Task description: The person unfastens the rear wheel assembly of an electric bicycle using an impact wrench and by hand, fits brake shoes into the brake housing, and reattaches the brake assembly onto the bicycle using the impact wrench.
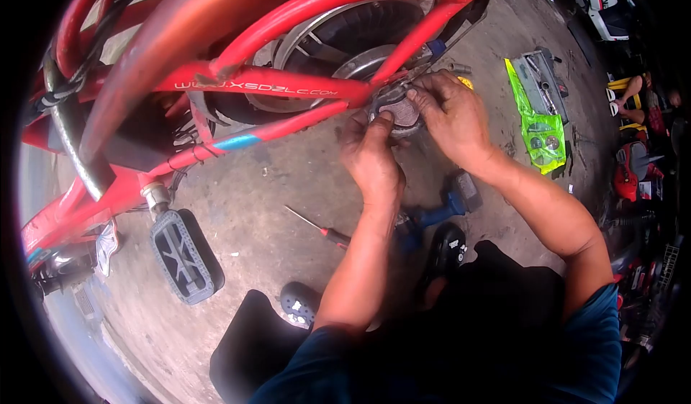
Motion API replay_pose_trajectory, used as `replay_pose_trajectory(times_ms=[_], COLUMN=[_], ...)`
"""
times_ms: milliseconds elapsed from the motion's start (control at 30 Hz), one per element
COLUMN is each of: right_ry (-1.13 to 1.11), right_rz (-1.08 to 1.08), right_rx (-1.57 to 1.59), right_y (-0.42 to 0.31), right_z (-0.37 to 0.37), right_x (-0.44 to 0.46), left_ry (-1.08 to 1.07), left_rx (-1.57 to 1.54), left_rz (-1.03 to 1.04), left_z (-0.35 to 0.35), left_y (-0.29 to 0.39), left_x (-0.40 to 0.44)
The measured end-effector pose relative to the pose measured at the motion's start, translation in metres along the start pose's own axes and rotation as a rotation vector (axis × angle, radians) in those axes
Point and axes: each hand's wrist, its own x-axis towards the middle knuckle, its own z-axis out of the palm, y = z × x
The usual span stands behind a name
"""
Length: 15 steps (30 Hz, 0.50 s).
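Observation:
A round dark part (400,113) with a lighter, ribbed-looking face sits beside the red frame (288,86), near the wheel (353,37). My left hand (371,148) holds its lower left side, with the thumb pressed on the face. On the upper right side, my right hand (450,112) pinches the edge between thumb and fingers. Whether the part is fixed to the frame cannot be made out, since my fingers cover its rim.
Below my hands, a screwdriver (317,227) and a blue power tool (439,213) lie on the floor. A grey pedal (187,256) juts out at left. At right are a tool tray (541,80), a yellow-green bag (543,141) and another person's arm (633,87).

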Motion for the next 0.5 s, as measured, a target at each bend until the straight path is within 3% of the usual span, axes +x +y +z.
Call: replay_pose_trajectory(times_ms=[100,400,500], right_ry=[0.001,0.099,0.174], right_rz=[0.121,-0.279,-0.25], right_rx=[0.025,-0.209,-0.221], right_y=[-0.013,-0.002,-0.006], right_z=[0.001,0.007,0.013], right_x=[-0.004,0.0,-0.004], left_ry=[0.016,-0.01,0.0], left_rx=[-0.004,0.143,0.074], left_rz=[0.006,0.174,0.11], left_z=[0.002,-0.001,0.0], left_y=[0.0,-0.006,-0.003], left_x=[0.0,-0.002,-0.003])
